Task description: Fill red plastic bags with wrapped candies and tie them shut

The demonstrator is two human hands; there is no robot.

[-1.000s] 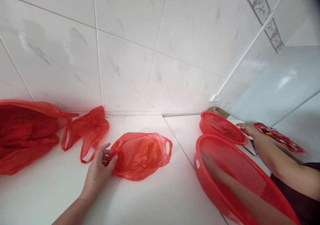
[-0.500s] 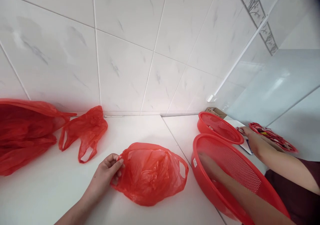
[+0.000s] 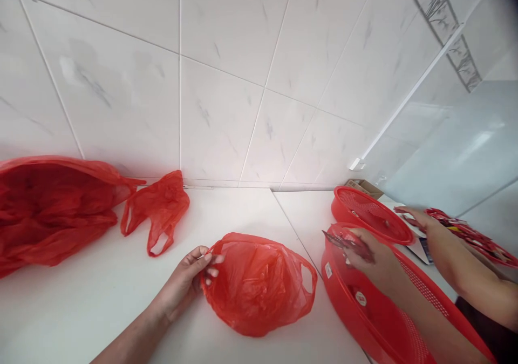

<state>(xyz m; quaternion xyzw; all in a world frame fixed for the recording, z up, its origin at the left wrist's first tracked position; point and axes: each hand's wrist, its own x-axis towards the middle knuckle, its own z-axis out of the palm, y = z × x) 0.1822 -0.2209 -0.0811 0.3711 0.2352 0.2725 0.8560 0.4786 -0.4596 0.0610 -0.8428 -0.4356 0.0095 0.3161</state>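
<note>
My left hand (image 3: 184,280) pinches the left edge of a thin red plastic bag (image 3: 265,294), which lies with its mouth spread open on the white tabletop. The bag's other handle loop faces right. Over the left rim of a large red mesh basket (image 3: 343,315), my right hand (image 3: 370,256) is closed on a small packet with dark, red and shiny parts (image 3: 339,241); blur hides its details and whether there is more than one. Inside the basket, a small red piece with a round white mark (image 3: 360,298) shows.
At left lie a big heap of red plastic bags (image 3: 52,218) and one crumpled red bag (image 3: 165,207). A second red basket (image 3: 370,210) stands behind the first. A co-worker's arm (image 3: 453,256) reaches in near a tray heaped with packets (image 3: 473,234). Tiled wall behind.
My right hand has risen from inside the near basket and now shows the packet above its rim. My left hand still grips the bag's edge. The view has turned slightly left.
</note>
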